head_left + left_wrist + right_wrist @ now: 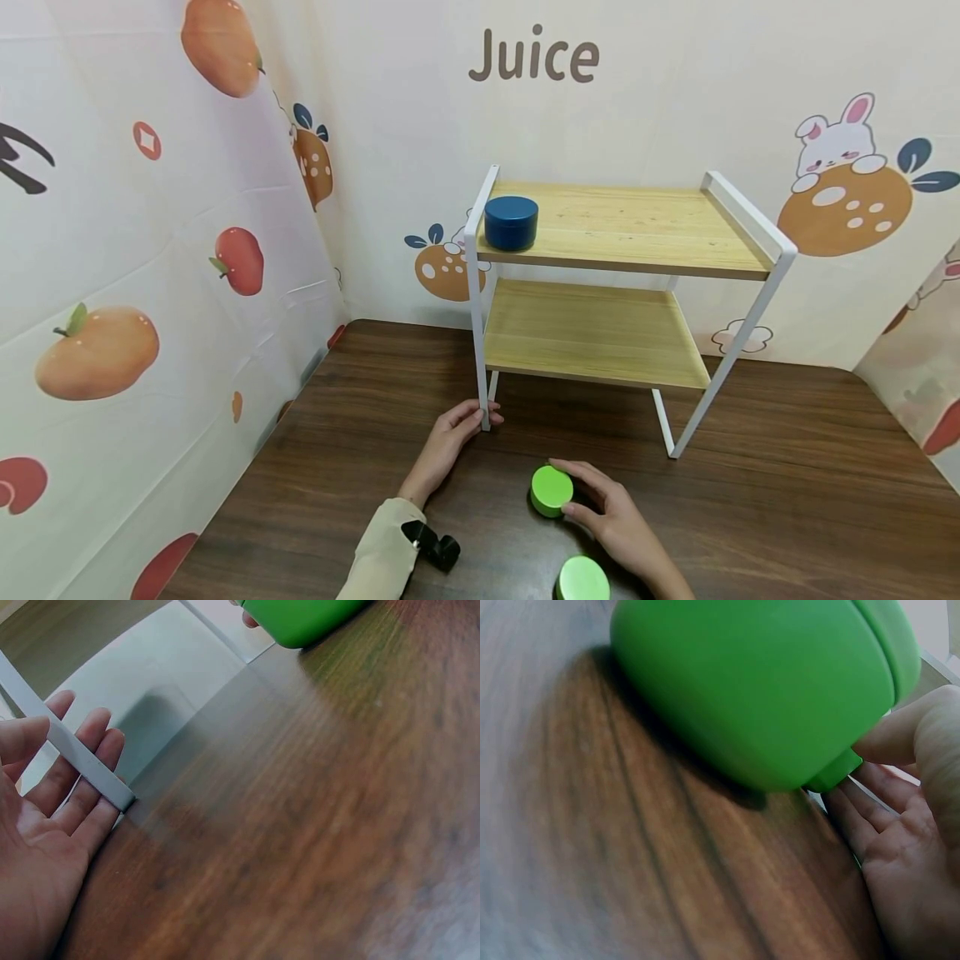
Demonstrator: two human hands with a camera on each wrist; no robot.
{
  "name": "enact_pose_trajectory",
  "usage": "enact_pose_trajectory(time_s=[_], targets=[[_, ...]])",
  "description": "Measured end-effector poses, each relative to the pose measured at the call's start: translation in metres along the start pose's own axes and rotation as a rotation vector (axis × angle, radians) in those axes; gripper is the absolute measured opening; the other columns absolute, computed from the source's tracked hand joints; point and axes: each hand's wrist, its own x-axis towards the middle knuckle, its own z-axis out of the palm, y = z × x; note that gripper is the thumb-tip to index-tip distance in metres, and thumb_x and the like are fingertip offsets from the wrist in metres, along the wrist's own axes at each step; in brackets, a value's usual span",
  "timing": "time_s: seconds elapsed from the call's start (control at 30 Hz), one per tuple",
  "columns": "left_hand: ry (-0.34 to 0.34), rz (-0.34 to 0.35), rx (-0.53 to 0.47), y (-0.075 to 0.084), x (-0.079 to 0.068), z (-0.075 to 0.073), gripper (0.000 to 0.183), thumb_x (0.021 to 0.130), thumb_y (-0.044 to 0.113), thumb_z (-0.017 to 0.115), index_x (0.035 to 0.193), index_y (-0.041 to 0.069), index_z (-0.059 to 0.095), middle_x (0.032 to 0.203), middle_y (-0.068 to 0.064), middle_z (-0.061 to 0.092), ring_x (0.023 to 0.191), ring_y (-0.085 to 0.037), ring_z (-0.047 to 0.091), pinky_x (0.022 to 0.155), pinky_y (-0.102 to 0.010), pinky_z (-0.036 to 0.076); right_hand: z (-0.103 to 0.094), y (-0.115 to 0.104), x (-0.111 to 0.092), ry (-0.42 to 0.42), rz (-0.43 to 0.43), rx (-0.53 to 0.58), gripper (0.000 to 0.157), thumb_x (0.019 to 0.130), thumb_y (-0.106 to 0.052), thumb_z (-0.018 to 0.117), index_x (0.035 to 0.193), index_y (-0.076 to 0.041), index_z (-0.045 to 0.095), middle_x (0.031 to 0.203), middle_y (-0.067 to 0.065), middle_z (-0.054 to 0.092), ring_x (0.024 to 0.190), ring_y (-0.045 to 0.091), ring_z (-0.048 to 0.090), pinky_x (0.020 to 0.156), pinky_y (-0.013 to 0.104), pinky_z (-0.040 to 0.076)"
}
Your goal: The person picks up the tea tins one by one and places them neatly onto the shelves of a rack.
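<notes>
My left hand (480,414) holds the front-left white leg (477,358) of a two-shelf wooden rack (600,333), low down where it meets the table. In the left wrist view the leg (86,761) lies across the fingers (90,750) with the thumb on its near side. My right hand (581,500) grips a round green tin (551,490) on the table in front of the rack, thumb and fingers on its sides. Up close the green tin (757,682) looks tilted, and the thumb (907,727) presses at its lid seam.
A second green tin (582,580) sits close to me, by my right wrist. A dark blue tin (511,222) stands at the left end of the top shelf (637,221). The dark wooden table (787,500) is walled in by fruit-printed screens on three sides.
</notes>
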Motion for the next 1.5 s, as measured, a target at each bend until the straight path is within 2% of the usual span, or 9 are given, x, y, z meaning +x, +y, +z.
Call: enact_pose_trajectory(time_s=[0.6, 0.9, 1.33, 1.5], targets=[[-0.008, 0.003, -0.016, 0.0022, -0.001, 0.0005, 0.032, 0.102, 0.026, 0.05, 0.124, 0.006, 0.062, 0.116, -0.019, 0.066, 0.117, -0.023, 0.058, 0.103, -0.038, 0.041, 0.0003, -0.0007, 0.0005, -0.001, -0.003, 0.013, 0.05, 0.092, -0.018, 0.065, 0.139, -0.007, 0.051, 0.135, 0.007, 0.056, 0.125, 0.011, 0.052, 0.098, 0.018, 0.042], [-0.012, 0.005, -0.018, 0.0016, -0.0008, 0.0001, 0.033, 0.102, 0.026, 0.049, 0.124, 0.005, 0.062, 0.116, -0.02, 0.066, 0.118, -0.025, 0.058, 0.104, -0.041, 0.04, 0.0003, 0.0003, 0.0006, -0.006, -0.014, 0.022, 0.05, 0.092, -0.017, 0.064, 0.139, -0.006, 0.05, 0.136, 0.008, 0.055, 0.126, 0.009, 0.051, 0.098, 0.017, 0.041], [-0.01, 0.004, -0.005, 0.0009, 0.0, 0.0, 0.032, 0.102, 0.027, 0.051, 0.124, 0.008, 0.063, 0.116, -0.017, 0.067, 0.117, -0.021, 0.059, 0.102, -0.038, 0.04, 0.0003, 0.0017, -0.0002, -0.003, -0.036, 0.016, 0.05, 0.092, -0.014, 0.064, 0.139, -0.004, 0.05, 0.135, 0.009, 0.055, 0.125, 0.01, 0.052, 0.098, 0.017, 0.042], [-0.008, 0.006, -0.002, 0.0003, 0.0001, -0.0002, 0.031, 0.102, 0.027, 0.051, 0.124, 0.008, 0.063, 0.116, -0.016, 0.067, 0.116, -0.021, 0.059, 0.101, -0.037, 0.041, 0.0002, 0.0018, 0.0, -0.001, -0.017, 0.003, 0.051, 0.092, -0.016, 0.065, 0.14, -0.006, 0.05, 0.136, 0.007, 0.055, 0.125, 0.01, 0.052, 0.098, 0.017, 0.042]])
